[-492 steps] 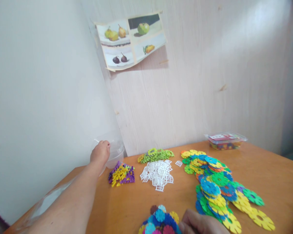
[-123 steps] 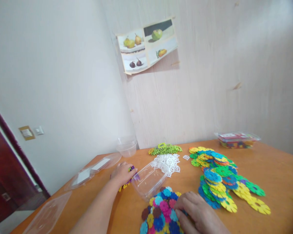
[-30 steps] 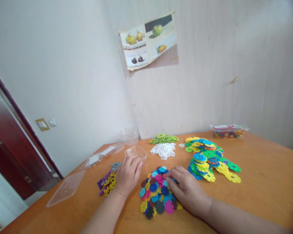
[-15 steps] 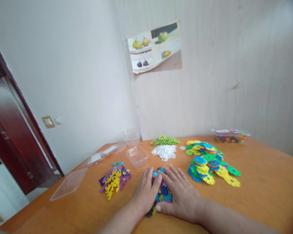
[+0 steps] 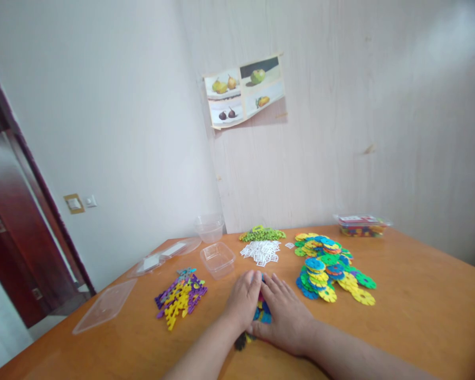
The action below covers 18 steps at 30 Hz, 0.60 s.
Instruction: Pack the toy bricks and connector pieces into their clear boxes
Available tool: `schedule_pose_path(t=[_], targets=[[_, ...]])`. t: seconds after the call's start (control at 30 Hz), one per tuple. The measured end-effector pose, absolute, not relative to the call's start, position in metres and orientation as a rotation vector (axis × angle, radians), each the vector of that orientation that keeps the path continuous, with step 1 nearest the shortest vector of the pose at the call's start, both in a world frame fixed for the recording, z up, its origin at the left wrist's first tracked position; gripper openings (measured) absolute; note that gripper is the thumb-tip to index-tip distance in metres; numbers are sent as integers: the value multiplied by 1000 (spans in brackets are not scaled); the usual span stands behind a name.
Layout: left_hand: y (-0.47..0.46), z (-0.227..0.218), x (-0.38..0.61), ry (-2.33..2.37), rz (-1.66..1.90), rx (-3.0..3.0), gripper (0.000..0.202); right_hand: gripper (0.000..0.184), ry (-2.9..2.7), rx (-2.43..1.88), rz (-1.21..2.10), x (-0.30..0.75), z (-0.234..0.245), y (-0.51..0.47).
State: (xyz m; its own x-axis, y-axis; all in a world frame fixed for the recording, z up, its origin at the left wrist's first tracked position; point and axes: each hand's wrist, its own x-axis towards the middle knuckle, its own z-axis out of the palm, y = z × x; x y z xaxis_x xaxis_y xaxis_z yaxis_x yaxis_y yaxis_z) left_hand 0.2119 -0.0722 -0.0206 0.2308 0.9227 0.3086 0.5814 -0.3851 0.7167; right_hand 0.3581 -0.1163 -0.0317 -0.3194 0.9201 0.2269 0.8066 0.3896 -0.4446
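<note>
Multicoloured notched plastic discs point(image 5: 265, 315) lie heaped on the orange-brown bench point(image 5: 411, 295), cupped between the bare left hand point(image 5: 242, 302) at nine o'clock and bare right hand point(image 5: 288, 317) at three, each grip unclenched, fingers extended. White plastic lattice pieces point(image 5: 261, 252) lie at twelve.

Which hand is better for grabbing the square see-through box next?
Probably the left hand: the box stands just ahead and leftward of it. The right hand is farther away, across the pile of small discs.
</note>
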Motion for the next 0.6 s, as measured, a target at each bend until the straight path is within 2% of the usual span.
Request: schedule_pose_path(t=[0.33, 0.6], targets=[[-61, -23, 201, 1213, 1036, 1676, 82, 101, -2179, -1519, 379, 359, -27, -117], [-65, -24, 192, 1199, 1061, 1626, 81, 92, -2157, -1482, 293, 360, -26, -118]])
